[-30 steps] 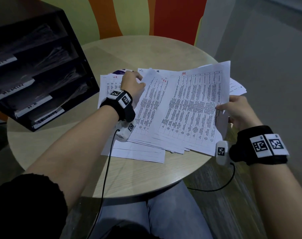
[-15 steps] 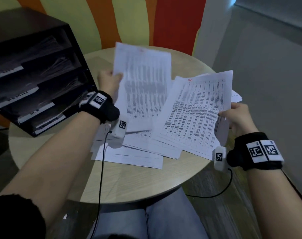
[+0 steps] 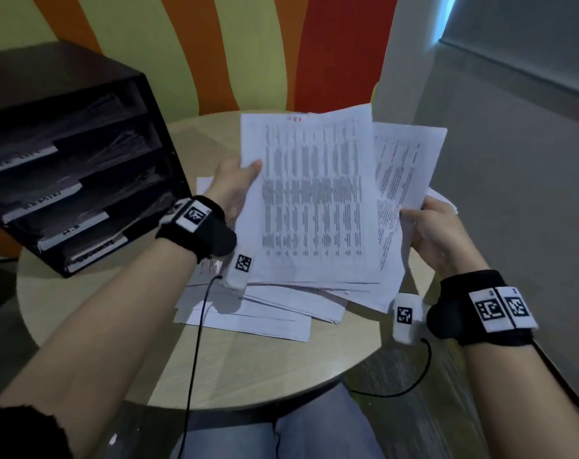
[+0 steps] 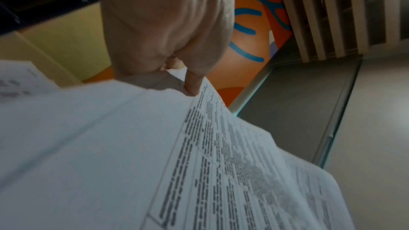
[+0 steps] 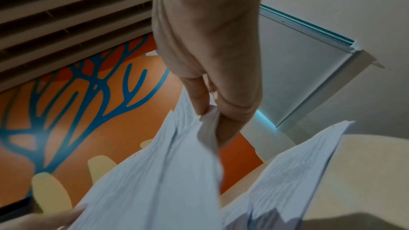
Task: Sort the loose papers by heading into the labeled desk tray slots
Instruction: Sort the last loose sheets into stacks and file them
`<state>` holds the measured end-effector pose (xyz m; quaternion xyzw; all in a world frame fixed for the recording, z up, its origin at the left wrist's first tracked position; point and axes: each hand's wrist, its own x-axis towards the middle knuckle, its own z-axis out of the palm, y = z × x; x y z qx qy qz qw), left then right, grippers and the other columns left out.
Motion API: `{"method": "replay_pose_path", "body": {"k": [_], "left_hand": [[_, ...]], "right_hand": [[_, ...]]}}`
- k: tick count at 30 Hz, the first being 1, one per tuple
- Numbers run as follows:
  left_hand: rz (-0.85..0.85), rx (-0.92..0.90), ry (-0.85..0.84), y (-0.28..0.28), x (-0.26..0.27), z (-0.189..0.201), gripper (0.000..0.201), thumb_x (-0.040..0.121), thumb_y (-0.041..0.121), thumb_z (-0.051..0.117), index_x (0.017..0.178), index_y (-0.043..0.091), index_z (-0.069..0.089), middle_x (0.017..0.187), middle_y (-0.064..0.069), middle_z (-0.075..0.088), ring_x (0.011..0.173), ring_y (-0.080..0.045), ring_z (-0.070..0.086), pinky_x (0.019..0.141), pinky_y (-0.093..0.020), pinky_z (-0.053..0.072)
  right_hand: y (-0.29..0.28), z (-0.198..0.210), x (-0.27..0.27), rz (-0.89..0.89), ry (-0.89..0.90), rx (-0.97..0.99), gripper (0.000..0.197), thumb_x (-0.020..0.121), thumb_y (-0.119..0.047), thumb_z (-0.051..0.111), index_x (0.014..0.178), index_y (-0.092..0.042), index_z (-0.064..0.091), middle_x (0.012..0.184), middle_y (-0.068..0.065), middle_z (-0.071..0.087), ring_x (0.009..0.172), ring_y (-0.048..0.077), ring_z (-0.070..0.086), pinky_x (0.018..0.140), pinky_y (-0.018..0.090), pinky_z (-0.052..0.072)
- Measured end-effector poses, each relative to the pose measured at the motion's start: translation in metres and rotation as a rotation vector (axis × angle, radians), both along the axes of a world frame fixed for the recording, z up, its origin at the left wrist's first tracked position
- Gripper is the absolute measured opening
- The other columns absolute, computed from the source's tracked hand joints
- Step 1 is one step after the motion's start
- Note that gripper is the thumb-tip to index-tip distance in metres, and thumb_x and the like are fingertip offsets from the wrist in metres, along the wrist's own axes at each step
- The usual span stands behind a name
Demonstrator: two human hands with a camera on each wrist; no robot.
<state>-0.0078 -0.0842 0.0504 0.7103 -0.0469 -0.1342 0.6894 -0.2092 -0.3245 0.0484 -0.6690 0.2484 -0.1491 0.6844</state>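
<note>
I see left hand (image 3: 232, 187) pinching the printed sheet (image 3: 314, 200) by its left edge, raised over the pile (image 3: 265, 313) | right hand (image 3: 437, 233) gripping a second sheet (image 3: 404, 167) at its right edge | desk tray (image 3: 73, 167) stands left on the round table (image 3: 248, 369), papers in its slots

Round wooden table (image 3: 265, 369); striped orange-yellow wall (image 3: 248, 51); possibly grey blind (image 5: 294, 69).

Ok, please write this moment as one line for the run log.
left hand: holds sheet | right hand: holds papers | pile: on table | tray: left
</note>
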Motion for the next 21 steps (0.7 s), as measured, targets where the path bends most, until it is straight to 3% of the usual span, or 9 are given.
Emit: {"method": "replay_pose_path", "body": {"k": [2,4,7,9,11,13,16,18,21], "left_hand": [[-0.043,0.010,0.005,-0.014,-0.010,-0.007,0.046,0.100,0.022,0.053,0.138,-0.001,0.044,0.137,-0.008,0.054,0.126,-0.024,0.051,0.106,-0.038,0.039],[-0.069,-0.028,-0.011,-0.025,-0.018,-0.013,0.038,0.102,0.016,0.048,0.135,-0.002,0.046,0.129,-0.003,0.057,0.118,-0.019,0.055,0.099,-0.032,0.041],[-0.081,-0.042,-0.069,-0.039,-0.027,-0.019,0.031,0.101,0.011,0.047,0.130,0.002,0.053,0.115,-0.003,0.064,0.109,-0.020,0.061,0.099,-0.035,0.045],[-0.098,-0.016,-0.097,-0.043,-0.030,-0.023,0.028,0.098,0.012,0.055,0.125,0.008,0.052,0.114,-0.002,0.064,0.108,-0.019,0.062,0.101,-0.036,0.045],[-0.118,0.044,-0.116,-0.043,-0.026,-0.028,0.030,0.094,0.017,0.062,0.118,0.012,0.046,0.110,-0.003,0.064,0.096,-0.016,0.064,0.090,-0.028,0.052],[-0.118,0.266,-0.167,-0.035,-0.019,-0.030,0.047,0.090,0.025,0.068,0.124,0.012,0.038,0.106,-0.007,0.060,0.090,-0.018,0.063,0.076,-0.025,0.054],[-0.104,0.704,-0.202,-0.016,0.000,-0.038,0.091,0.082,0.035,0.076,0.144,0.002,0.019,0.129,-0.018,0.052,0.119,-0.032,0.053,0.095,-0.038,0.047],[-0.153,0.919,-0.145,-0.007,0.007,-0.044,0.114,0.075,0.043,0.080,0.147,-0.006,0.006,0.138,-0.023,0.046,0.125,-0.037,0.048,0.100,-0.044,0.045],[-0.203,1.079,-0.135,-0.006,0.006,-0.053,0.123,0.065,0.051,0.084,0.145,-0.008,0.012,0.135,-0.022,0.048,0.124,-0.039,0.047,0.099,-0.046,0.045]], "right_hand": [[0.004,0.000,0.005,-0.006,-0.002,0.006,0.030,0.093,0.003,0.043,0.098,-0.012,0.068,0.097,0.007,0.075,0.087,0.026,0.071,0.076,0.039,0.057],[0.007,-0.003,0.009,-0.010,-0.017,0.069,0.024,0.093,-0.011,0.046,0.105,-0.011,0.068,0.106,0.010,0.073,0.091,0.026,0.070,0.080,0.040,0.054],[0.010,-0.007,0.012,0.064,-0.028,0.119,0.029,0.098,-0.033,0.053,0.120,-0.018,0.063,0.116,0.001,0.071,0.105,0.018,0.068,0.090,0.039,0.052],[0.010,-0.013,0.013,0.081,0.005,-0.002,0.024,0.093,-0.010,0.061,0.117,-0.010,0.062,0.112,0.009,0.071,0.099,0.021,0.069,0.085,0.034,0.054],[0.007,-0.017,0.010,0.007,0.067,-0.144,0.024,0.083,0.009,0.060,0.102,-0.004,0.065,0.099,0.018,0.071,0.083,0.024,0.069,0.073,0.032,0.055],[-0.001,-0.014,0.004,-0.120,0.075,-0.217,0.020,0.078,0.013,0.055,0.085,-0.005,0.062,0.079,0.013,0.066,0.069,0.021,0.062,0.058,0.022,0.050],[-0.018,-0.007,-0.004,-0.357,0.012,-0.250,0.024,0.080,0.011,0.052,0.074,-0.012,0.051,0.068,0.001,0.047,0.057,0.012,0.044,0.039,0.013,0.034],[-0.028,-0.004,-0.008,-0.492,-0.058,-0.215,0.028,0.082,0.010,0.053,0.072,-0.015,0.047,0.068,-0.003,0.043,0.059,0.008,0.040,0.040,0.012,0.032],[-0.036,0.001,-0.015,-0.568,-0.093,-0.156,0.038,0.084,0.011,0.053,0.068,-0.020,0.036,0.070,-0.006,0.036,0.058,0.003,0.035,0.046,0.018,0.032]]}}
